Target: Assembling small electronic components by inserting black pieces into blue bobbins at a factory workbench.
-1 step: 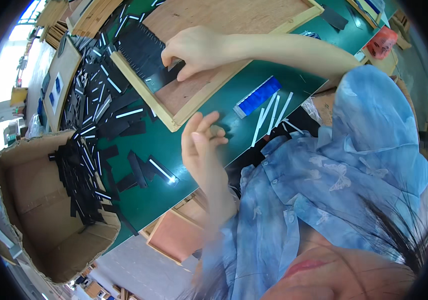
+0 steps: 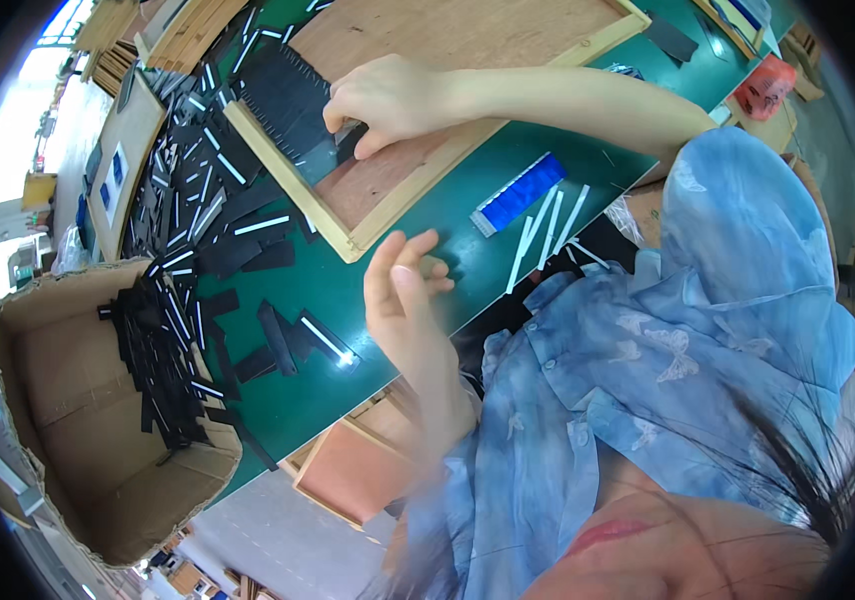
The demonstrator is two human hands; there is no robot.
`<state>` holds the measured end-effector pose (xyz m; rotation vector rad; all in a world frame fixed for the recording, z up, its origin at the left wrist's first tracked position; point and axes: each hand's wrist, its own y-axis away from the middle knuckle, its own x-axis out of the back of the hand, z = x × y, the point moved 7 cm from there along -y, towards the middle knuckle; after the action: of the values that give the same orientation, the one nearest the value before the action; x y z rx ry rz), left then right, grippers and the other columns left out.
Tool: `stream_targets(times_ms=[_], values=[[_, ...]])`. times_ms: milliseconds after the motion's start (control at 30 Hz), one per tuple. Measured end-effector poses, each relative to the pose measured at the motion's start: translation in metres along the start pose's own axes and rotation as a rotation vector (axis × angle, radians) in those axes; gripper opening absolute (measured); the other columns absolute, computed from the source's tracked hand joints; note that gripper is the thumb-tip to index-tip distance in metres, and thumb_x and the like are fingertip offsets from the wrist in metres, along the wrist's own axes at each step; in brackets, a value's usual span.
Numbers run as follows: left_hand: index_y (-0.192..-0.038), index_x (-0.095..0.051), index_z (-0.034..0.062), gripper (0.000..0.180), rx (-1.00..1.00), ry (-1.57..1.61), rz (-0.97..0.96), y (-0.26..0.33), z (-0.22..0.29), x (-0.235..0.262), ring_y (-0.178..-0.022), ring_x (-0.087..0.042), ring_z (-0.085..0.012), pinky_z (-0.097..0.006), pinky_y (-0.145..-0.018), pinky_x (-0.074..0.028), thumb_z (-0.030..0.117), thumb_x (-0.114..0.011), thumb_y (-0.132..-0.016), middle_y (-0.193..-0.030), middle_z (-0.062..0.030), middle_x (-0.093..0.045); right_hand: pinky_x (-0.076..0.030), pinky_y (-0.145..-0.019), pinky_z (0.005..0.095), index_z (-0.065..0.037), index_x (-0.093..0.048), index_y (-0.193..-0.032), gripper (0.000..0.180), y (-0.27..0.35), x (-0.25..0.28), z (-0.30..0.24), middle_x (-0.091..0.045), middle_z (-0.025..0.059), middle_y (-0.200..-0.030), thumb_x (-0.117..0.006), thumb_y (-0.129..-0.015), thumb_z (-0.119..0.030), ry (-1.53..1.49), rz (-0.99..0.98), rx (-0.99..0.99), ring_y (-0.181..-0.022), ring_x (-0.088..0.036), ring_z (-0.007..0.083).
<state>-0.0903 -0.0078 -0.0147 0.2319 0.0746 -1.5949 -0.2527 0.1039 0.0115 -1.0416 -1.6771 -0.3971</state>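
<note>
My right hand [image 2: 383, 105] reaches over a shallow wooden tray [image 2: 293, 205] with a pale rim. Its thumb and fingers close on a dark strip [image 2: 351, 138], mostly hidden under the hand. Beside it, dark strips [image 2: 288, 95] lie side by side in a block on the tray's brown base. My left hand [image 2: 408, 285] hovers by the tray's near corner, empty, with loosely bent fingers apart. To its right on the green table [image 2: 428, 215] lie a blue strip-shaped bundle [image 2: 520, 195] and several thin white strips [image 2: 550, 228].
Left of the tray spreads a heap of black strips [image 2: 233, 205], some with white lines. A cardboard box [image 2: 78, 390] at the table's left end has more strips spilling over its edge. Wooden frames [image 2: 188, 35] stand at the far left; a red bag [image 2: 765, 88] sits at far right.
</note>
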Motion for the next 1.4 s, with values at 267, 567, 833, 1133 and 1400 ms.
stream_targets(times_ms=[267, 567, 833, 1133, 1400], values=[[-0.113, -0.054, -0.0047, 0.027, -0.076, -0.163, 0.332, 0.017, 0.011, 0.041, -0.074, -0.057, -0.0115, -0.022, -0.064, -0.047, 0.014, -0.052, -0.094, -0.097, -0.0145, -0.065, -0.050, -0.068, 0.0404, -0.007, -0.069, -0.096, 0.029, -0.022, -0.022, 0.006, -0.064, 0.0114, -0.088, -0.074, -0.069, -0.017, -0.038, 0.118, 0.064, -0.084, -0.062, 0.0287], [-0.098, -0.060, -0.0024, 0.013, -0.245, -0.759, 0.581, 0.041, 0.018, 0.090, -0.077, -0.058, -0.0109, -0.023, -0.066, -0.046, 0.006, -0.059, -0.088, -0.089, -0.0079, -0.063, -0.049, -0.076, 0.0319, -0.010, -0.071, -0.092, 0.024, -0.024, -0.023, 0.011, -0.060, 0.0059, -0.100, -0.072, -0.069, -0.020, 0.003, 0.098, -0.028, -0.090, -0.061, 0.0223], [-0.096, -0.064, 0.0003, 0.032, -0.266, -1.485, 0.653, 0.044, 0.033, 0.132, -0.103, -0.045, -0.0286, -0.041, -0.087, -0.039, 0.018, -0.076, -0.072, -0.106, -0.0106, -0.056, -0.047, -0.074, 0.0368, -0.005, -0.067, -0.090, 0.025, -0.008, 0.008, -0.009, -0.058, 0.0134, -0.091, -0.071, -0.070, -0.019, -0.084, 0.139, 0.077, -0.089, -0.058, 0.0282], [-0.096, -0.052, -0.0002, 0.017, -0.237, -0.521, 0.566, 0.048, 0.038, 0.109, -0.074, -0.059, -0.0133, -0.022, -0.068, -0.048, -0.001, -0.063, -0.084, -0.086, -0.0082, -0.060, -0.047, -0.067, 0.0341, -0.003, -0.067, -0.087, 0.027, 0.046, 0.031, -0.086, -0.060, 0.0102, -0.081, -0.071, -0.073, -0.025, -0.498, -0.075, 0.317, -0.077, -0.060, 0.0252], [-0.106, -0.054, -0.0042, 0.021, -0.157, 0.094, 0.301, 0.034, 0.038, 0.036, -0.059, -0.055, -0.0117, -0.022, -0.052, -0.045, 0.013, -0.052, -0.094, -0.082, -0.0094, -0.061, -0.039, -0.059, 0.0316, -0.001, -0.057, -0.086, 0.028, 0.094, 0.046, -0.086, -0.055, 0.0069, -0.076, -0.072, -0.077, -0.023, -0.663, -0.278, 0.061, -0.066, -0.049, 0.0194]])
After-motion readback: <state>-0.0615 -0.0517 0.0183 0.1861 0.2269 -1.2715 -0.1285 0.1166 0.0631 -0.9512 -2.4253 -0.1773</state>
